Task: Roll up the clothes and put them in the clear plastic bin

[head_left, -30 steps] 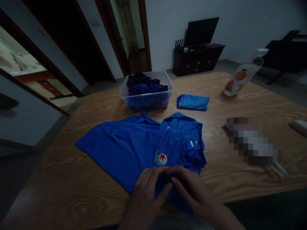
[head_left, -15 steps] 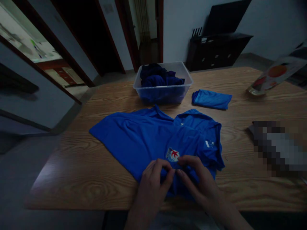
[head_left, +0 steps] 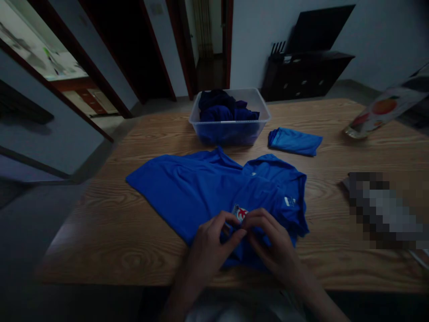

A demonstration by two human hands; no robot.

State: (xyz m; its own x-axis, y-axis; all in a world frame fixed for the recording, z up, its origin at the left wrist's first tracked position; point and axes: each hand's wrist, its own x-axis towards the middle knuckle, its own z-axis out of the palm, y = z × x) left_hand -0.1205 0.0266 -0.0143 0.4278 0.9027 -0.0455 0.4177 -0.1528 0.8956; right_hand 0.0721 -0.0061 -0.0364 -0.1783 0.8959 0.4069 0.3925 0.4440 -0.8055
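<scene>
A blue short-sleeved shirt (head_left: 187,188) lies spread sideways on the wooden table, its collar and sleeve toward the right. It carries a round badge with a red star, now partly covered by my fingers. My left hand (head_left: 212,241) has thumb and fingertips pinched together at the shirt's near side, just below the badge. Close against it, my right hand (head_left: 271,237) is curled the same way, its fingertips meeting those of the left on the cloth. The exact bit held between the fingertips is hidden.
Behind the shirt stands a clear plastic bin (head_left: 229,132) of dark blue clothes. Right of it lies a folded blue garment (head_left: 296,141). A fruit-printed bottle-like container (head_left: 375,114) and a blurred-out object (head_left: 385,210) are on the right. The wooden table's (head_left: 110,250) near edge runs below my arms.
Both hands have moved slightly up toward the badge and now cover part of it. My fingertips, a little apart before, are closer together. The view has shifted slightly.
</scene>
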